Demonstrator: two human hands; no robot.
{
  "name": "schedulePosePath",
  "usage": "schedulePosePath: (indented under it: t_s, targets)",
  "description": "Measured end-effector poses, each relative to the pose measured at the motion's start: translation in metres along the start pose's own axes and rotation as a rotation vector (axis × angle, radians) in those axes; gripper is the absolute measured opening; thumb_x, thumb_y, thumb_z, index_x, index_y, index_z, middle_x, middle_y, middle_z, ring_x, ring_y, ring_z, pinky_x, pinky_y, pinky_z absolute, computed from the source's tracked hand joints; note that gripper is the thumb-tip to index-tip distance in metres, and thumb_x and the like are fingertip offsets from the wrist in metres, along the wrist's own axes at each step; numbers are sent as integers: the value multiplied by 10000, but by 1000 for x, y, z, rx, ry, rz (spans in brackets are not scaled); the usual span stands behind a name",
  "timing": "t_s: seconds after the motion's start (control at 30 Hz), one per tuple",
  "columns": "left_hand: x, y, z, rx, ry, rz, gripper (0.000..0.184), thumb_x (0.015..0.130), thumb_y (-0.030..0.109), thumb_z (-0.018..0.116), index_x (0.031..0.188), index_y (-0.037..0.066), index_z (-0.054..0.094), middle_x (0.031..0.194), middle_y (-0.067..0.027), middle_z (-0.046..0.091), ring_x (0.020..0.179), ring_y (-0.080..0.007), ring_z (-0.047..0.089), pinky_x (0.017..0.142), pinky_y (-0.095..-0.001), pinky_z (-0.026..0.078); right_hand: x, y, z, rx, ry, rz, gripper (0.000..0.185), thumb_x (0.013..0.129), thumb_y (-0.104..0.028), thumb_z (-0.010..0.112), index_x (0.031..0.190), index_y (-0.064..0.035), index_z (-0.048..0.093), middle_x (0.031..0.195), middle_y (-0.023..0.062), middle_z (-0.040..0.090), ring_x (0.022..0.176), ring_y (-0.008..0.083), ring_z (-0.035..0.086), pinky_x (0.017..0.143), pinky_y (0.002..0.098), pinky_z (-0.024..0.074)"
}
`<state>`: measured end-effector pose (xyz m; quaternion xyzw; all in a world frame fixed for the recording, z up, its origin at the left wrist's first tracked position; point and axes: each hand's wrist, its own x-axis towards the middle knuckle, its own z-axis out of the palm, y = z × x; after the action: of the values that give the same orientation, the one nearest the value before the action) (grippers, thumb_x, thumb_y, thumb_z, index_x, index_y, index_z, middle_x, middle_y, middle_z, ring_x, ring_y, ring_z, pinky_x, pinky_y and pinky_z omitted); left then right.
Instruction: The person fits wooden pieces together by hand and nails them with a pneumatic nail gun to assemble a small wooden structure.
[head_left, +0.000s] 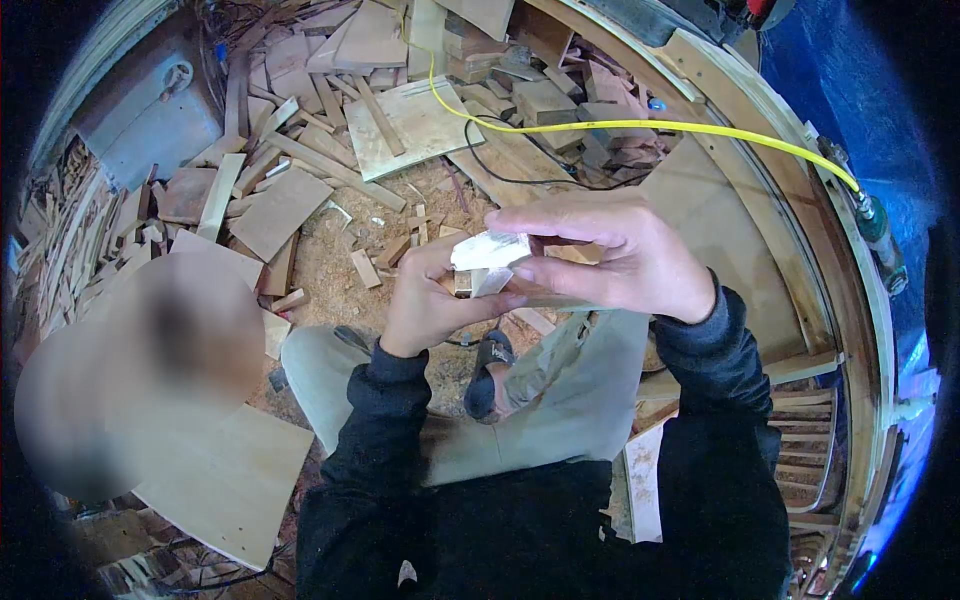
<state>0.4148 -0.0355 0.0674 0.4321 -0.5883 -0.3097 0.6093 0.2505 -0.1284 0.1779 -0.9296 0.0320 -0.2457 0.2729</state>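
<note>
In front of my body I hold a small wood piece with a bright, pale face (490, 250) between both hands. My left hand (425, 300) grips it from the left, with the thumb below and fingers curled behind it. From the right, my right hand (625, 250) closes on it, thumb along the lower side and fingers along the upper side. Overexposure on the pale face hides its detail, and I cannot tell whether it is one piece or two pressed together. Below the hands are my sandalled foot (488, 375) and light trousers (540, 430).
Wood offcuts (290, 210) and sawdust (335, 265) cover the floor ahead. A yellow air hose (640, 125) runs across to a green air tool (880, 240) at the right. Boards (235, 470) lie at the lower left, beside a blurred area. A curved wooden frame (850, 250) borders the right.
</note>
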Motion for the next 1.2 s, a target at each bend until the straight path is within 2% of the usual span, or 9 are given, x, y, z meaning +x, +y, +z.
schedulePosePath:
  t_s: [0.57,0.77,0.83,0.87,0.93,1.0,1.13,1.17,1.2]
  targets:
    - [-10,-30,2,38,174,-238,368,607,91,801,899,2,596,883,-51,589,805,-146,555,729,-295,471,-7,-9,-8,68,-116,72,332,762,-154,614,1060,-15,576,878,168,630,788,340,600,690,375,482]
    - [3,-59,-7,-118,-49,-277,358,729,97,710,1039,-31,586,922,-68,578,809,-164,538,721,-278,460,-49,-74,-76,-469,372,147,337,766,-251,620,1016,-30,578,821,177,619,751,318,612,657,388,488]
    - [22,-138,-50,-421,-269,-402,693,861,376,580,1432,216,220,1257,-215,505,1093,-260,549,1102,-516,81,-74,-111,-128,-699,637,562,308,780,-274,623,962,-26,610,790,169,634,718,292,637,615,369,495]
    - [23,-139,-48,-428,-274,-399,693,861,376,580,1432,216,220,1257,-215,505,1093,-260,549,1102,-516,81,-98,-79,-170,-1119,845,278,289,768,-289,641,894,-29,646,728,151,638,663,276,646,587,360,501]
    - [20,-130,-35,-275,-192,-298,575,825,265,619,1311,111,353,1149,-162,537,989,-219,551,951,-415,235,-137,-95,-227,-1226,1041,706,352,753,-353,639,696,-7,668,666,205,627,644,343,635,609,392,509]
    - [16,-118,-21,-129,-100,-203,461,789,155,658,1190,6,486,1040,-109,568,884,-177,553,800,-314,389,-187,-87,-274,-807,993,1038,414,786,-366,619,642,21,652,604,154,640,590,284,653,573,401,524]
    - [5,-60,-3,-25,18,-341,436,698,140,759,1055,-44,589,966,-109,619,872,-220,590,732,-313,504,-222,-74,-299,453,1210,910,461,879,-229,574,1138,125,432,1088,288,554,955,320,615,850,350,520]
    - [0,-66,-2,-118,13,-298,454,702,151,762,1077,-32,582,977,-112,621,879,-225,593,739,-319,506,-224,-70,-300,527,1306,1001,437,868,-172,590,1194,72,432,1104,286,552,1025,306,589,895,352,494]
    - [-1,-56,-2,43,33,-333,485,682,155,778,1087,-21,578,980,-116,624,883,-218,594,756,-321,502,-224,-87,-286,15,785,1037,447,876,-134,572,1247,42,396,1147,286,526,1061,303,568,922,349,477]
